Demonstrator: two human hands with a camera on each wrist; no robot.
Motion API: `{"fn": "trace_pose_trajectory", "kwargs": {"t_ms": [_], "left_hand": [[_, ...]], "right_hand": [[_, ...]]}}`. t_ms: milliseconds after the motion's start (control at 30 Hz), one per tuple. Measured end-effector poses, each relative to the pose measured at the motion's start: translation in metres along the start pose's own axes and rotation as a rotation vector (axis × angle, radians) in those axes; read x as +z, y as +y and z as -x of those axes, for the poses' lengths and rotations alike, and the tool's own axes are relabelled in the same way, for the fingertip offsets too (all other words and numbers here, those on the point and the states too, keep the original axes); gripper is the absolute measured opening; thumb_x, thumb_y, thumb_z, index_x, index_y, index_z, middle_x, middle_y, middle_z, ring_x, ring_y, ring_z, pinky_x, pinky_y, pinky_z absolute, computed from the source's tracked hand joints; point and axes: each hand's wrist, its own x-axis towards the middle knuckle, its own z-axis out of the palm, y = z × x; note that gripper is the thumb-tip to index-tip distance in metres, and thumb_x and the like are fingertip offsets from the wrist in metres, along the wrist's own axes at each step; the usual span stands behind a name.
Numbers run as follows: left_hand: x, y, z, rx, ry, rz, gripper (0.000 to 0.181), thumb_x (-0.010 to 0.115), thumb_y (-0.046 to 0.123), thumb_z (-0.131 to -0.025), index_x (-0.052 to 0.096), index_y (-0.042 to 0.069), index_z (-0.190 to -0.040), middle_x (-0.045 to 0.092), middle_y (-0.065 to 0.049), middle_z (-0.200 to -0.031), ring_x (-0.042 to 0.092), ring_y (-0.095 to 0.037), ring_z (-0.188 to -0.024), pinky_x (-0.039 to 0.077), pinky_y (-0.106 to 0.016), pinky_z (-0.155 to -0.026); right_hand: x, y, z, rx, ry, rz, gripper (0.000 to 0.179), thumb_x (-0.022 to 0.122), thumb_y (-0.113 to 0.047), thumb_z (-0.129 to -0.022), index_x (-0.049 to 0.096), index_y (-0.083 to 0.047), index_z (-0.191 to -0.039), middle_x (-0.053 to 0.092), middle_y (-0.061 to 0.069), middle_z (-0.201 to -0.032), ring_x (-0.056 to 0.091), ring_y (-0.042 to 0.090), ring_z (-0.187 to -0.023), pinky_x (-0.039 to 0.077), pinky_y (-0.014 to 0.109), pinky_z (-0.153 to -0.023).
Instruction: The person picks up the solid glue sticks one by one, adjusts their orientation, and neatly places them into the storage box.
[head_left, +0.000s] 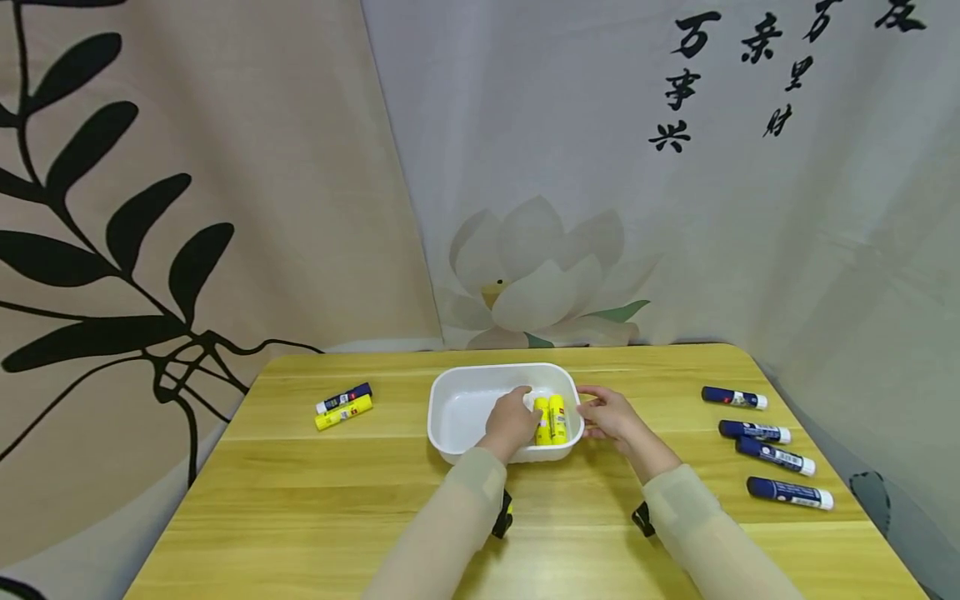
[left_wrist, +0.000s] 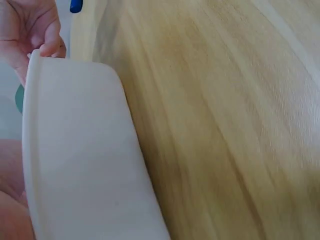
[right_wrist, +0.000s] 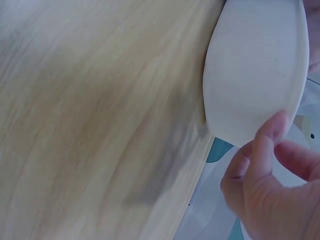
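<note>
The white tub [head_left: 459,417] sits on the table [head_left: 315,517], towards its far edge, and both hands are at it. The left hand [head_left: 512,423] reaches over the tub's near rim and down inside, right up against two yellow sticks [head_left: 558,419] that lie side by side in the tub's right part, their length running from near to far. Whether those fingers pinch anything I cannot tell (the wall of the tub hides most of them from the left wrist's side). The right hand [head_left: 611,414] pinches the rim at the tub's right end, one fingertip [right_wrist: 278,122] flat on the outer wall and the thumb and fingers drawn in about the edge.

Well to the left of the tub, a blue stick [head_left: 343,398] and a third yellow stick [head_left: 343,413] lie together, both slanting. Well to the right of the tub are four more blue ones: the farthest [head_left: 734,397] on its own, then a middle pair [head_left: 776,456] close together, then the nearest [head_left: 790,493], all with their white ends pointing away from the tub. Pale sleeves [head_left: 450,525] come in from this side of the tub. Behind the tub hangs a cloth [head_left: 750,250], printed with a big pale flower [head_left: 555,275] and black writing [head_left: 682,87]; dark leaves [head_left: 142,221] spread beyond the tub's left
</note>
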Motion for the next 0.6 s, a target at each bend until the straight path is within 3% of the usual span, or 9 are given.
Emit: {"fn": "trace_pose_trajectory", "kwargs": {"t_ms": [133, 200, 367, 600], "left_hand": [[-0.01, -0.005, -0.003, 0.058, 0.059, -0.058, 0.046, 0.063, 0.026, -0.09, 0.053, 0.018, -0.134, 0.061, -0.001, -0.089, 0.056, -0.014, -0.076, 0.048, -0.03, -0.066], [-0.018, -0.009, -0.003, 0.09, 0.093, -0.058, 0.044, 0.064, 0.026, -0.09, 0.054, 0.018, -0.133, 0.058, 0.0, -0.087, 0.052, -0.013, -0.072, 0.043, -0.027, -0.06], [-0.041, -0.025, -0.002, 0.149, 0.186, -0.001, 0.042, 0.063, 0.023, -0.09, 0.056, 0.017, -0.131, 0.06, -0.002, -0.093, 0.052, -0.013, -0.073, 0.041, -0.027, -0.059], [-0.074, -0.062, 0.003, 0.226, 0.302, 0.036, 0.04, 0.062, 0.019, -0.09, 0.057, 0.013, -0.129, 0.061, -0.002, -0.094, 0.058, -0.016, -0.083, 0.047, -0.029, -0.067]], "right_hand": [[0.002, 0.0, -0.001, -0.006, 0.003, -0.011, 0.046, 0.052, -0.003, -0.095, 0.043, -0.006, -0.14, 0.051, 0.021, -0.113, 0.061, 0.021, -0.08, 0.056, 0.029, -0.066], [0.002, 0.001, -0.001, -0.009, 0.006, -0.011, 0.046, 0.052, -0.003, -0.095, 0.043, -0.006, -0.14, 0.051, 0.02, -0.111, 0.061, 0.02, -0.079, 0.056, 0.029, -0.066], [0.002, 0.001, -0.001, -0.007, 0.009, -0.008, 0.046, 0.052, -0.003, -0.095, 0.043, -0.006, -0.14, 0.051, 0.019, -0.11, 0.061, 0.02, -0.079, 0.056, 0.028, -0.064], [0.002, 0.0, 0.0, 0.015, 0.016, 0.004, 0.046, 0.052, -0.004, -0.095, 0.043, -0.008, -0.14, 0.051, 0.018, -0.111, 0.06, 0.02, -0.08, 0.056, 0.027, -0.063]]}}
